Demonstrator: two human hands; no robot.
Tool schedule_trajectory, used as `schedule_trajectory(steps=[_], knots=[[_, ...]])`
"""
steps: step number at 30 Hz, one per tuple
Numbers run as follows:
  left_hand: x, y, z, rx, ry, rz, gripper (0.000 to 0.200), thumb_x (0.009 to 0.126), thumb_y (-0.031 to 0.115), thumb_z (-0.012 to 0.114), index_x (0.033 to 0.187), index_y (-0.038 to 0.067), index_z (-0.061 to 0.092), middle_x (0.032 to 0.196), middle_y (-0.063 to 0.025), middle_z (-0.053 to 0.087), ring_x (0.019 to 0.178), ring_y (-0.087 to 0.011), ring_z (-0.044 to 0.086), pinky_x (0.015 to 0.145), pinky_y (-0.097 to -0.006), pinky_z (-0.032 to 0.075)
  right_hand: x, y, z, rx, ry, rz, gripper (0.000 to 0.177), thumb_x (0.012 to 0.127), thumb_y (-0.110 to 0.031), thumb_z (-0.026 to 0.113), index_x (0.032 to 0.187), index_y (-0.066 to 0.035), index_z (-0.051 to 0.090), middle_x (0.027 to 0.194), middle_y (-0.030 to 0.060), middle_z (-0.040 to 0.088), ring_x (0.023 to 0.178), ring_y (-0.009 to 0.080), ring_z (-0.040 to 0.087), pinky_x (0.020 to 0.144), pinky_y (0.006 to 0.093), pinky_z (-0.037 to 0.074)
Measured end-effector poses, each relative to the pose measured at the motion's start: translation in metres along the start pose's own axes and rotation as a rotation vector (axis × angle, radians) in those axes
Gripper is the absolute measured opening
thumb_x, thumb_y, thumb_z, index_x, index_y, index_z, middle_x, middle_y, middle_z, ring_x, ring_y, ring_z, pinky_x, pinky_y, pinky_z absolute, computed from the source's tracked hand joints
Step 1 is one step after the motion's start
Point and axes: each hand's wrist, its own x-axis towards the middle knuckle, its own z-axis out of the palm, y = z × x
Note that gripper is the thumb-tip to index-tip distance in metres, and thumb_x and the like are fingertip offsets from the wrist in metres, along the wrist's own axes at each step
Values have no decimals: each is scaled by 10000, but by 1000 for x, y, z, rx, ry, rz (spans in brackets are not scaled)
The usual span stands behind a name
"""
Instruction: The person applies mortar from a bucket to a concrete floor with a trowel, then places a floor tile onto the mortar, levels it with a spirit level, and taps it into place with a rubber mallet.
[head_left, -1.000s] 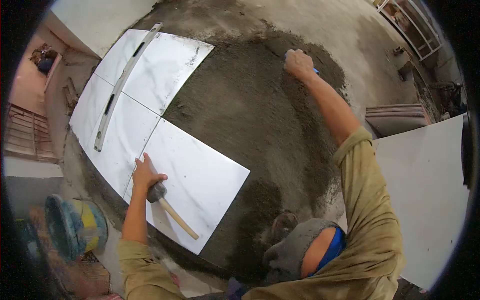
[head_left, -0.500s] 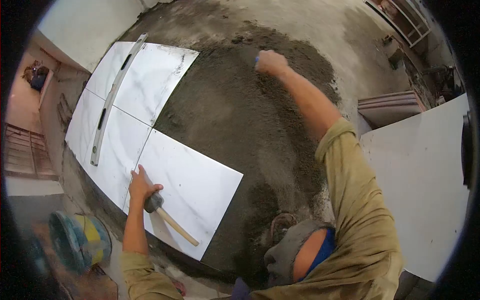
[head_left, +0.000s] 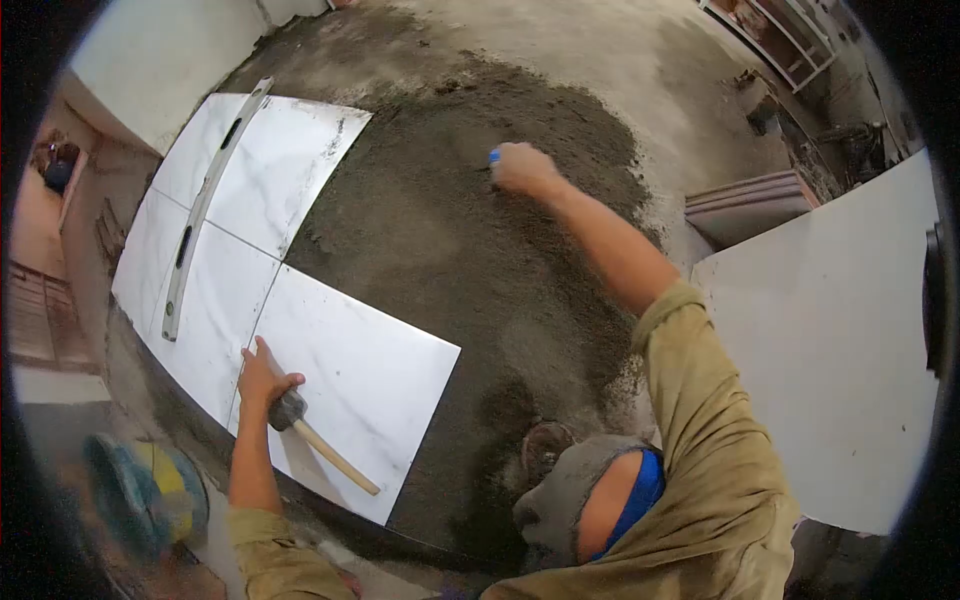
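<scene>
My left hand point(head_left: 265, 380) rests with fingers spread on the white marbled tile point(head_left: 350, 370), close to its joint with the neighbouring tile. Beside its thumb lies a rubber mallet point(head_left: 330, 452), dark head against the hand and wooden handle slanting towards me. Over the grey mortar bed point(head_left: 400, 230), my right hand point(head_left: 527, 170) is closed in a fist at arm's length. A small blue end, like that of a handle, pokes out of this fist; the rest of the object is hidden. A long metal spirit level point(head_left: 205, 205) lies across the other laid tiles point(head_left: 290, 170).
At lower left stands a bucket point(head_left: 150, 495) with a yellow band. Stacked tiles point(head_left: 750, 208) sit at the right, behind a large pale panel point(head_left: 820, 350). My knee point(head_left: 580, 490) and shoe point(head_left: 545, 447) are at the mortar's near edge.
My right hand has come a little nearer to me over the mortar. The whole view has shifted slightly. My left hand, the mallet and the spirit level keep their places on the tiles.
</scene>
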Motion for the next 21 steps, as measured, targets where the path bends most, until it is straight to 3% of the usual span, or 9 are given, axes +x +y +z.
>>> schedule_trajectory(steps=[2, 3, 7, 10, 11, 12, 13, 20, 21], knots=[[-2, -2, 4, -5, 4, -1, 1384, 521, 516, 922, 1564, 43, 144, 1544, -374, 201, 1366, -440, 425, 1084, -460, 425, 25, 72, 22, -231, -21, -78, 333, 851, -259, 618, 1068, -18, 694, 1108, 220, 697, 1049, 390, 678, 877, 481, 559], [-6, 1, -1, -9, 6, -1, 1377, 526, 516, 919, 1564, 44, 147, 1543, -375, 203, 1357, -441, 436, 1081, -470, 425, -2, 69, -4, -48, 23, 124, 335, 853, -267, 619, 1064, -19, 695, 1100, 221, 699, 1048, 392, 678, 878, 487, 557], [-4, 1, -1, 8, 2, 2, 1360, 533, 511, 913, 1562, 46, 155, 1539, -383, 204, 1317, -449, 483, 1068, -491, 429, -2, 145, -15, -124, 69, 220, 348, 843, -275, 640, 1085, -30, 689, 1101, 216, 700, 1068, 401, 666, 878, 497, 551], [-3, 3, -2, 32, 7, 2, 1355, 524, 498, 912, 1560, 48, 164, 1530, -388, 219, 1281, -465, 513, 1055, -496, 438, 3, 170, -12, -167, 128, 252, 330, 878, -285, 637, 1005, 18, 670, 1005, 218, 714, 903, 372, 715, 738, 484, 578], [-3, 3, -2, 22, 7, -11, 1355, 524, 498, 912, 1560, 48, 164, 1530, -388, 219, 1281, -465, 513, 1055, -496, 438, 10, 172, -3, 323, 113, 358, 292, 915, -291, 613, 970, -4, 626, 892, 169, 675, 757, 321, 684, 624, 451, 558], [-4, 2, -1, 14, 24, -5, 1357, 517, 493, 912, 1560, 49, 167, 1526, -387, 230, 1267, -469, 523, 1046, -495, 445, 15, 169, 5, 815, 82, 453, 271, 951, -297, 590, 935, -26, 582, 778, 119, 636, 610, 270, 653, 510, 418, 539], [-5, 2, -1, 9, 40, 1, 1359, 510, 489, 912, 1560, 51, 169, 1522, -386, 241, 1253, -474, 533, 1038, -494, 452, 4, 134, 6, 1002, 89, 458, 282, 974, -336, 577, 973, -55, 547, 721, 48, 560, 549, 175, 580, 454, 354, 498], [-5, 7, -7, 36, 5, -22, 1344, 509, 502, 891, 1559, 55, 180, 1518, -378, 258, 1224, -474, 554, 1004, -488, 479, 76, 10, 93, 1069, -90, 301, 251, 950, -273, 582, 974, -24, 570, 727, 77, 597, 572, 188, 604, 485, 351, 500], [-6, 8, -7, 42, 2, -35, 1344, 509, 502, 891, 1559, 55, 180, 1518, -378, 258, 1224, -474, 554, 1004, -488, 479, 105, 3, 108, 890, -75, 206, 254, 939, -265, 580, 953, -12, 595, 717, 108, 609, 597, 214, 623, 506, 363, 505]])
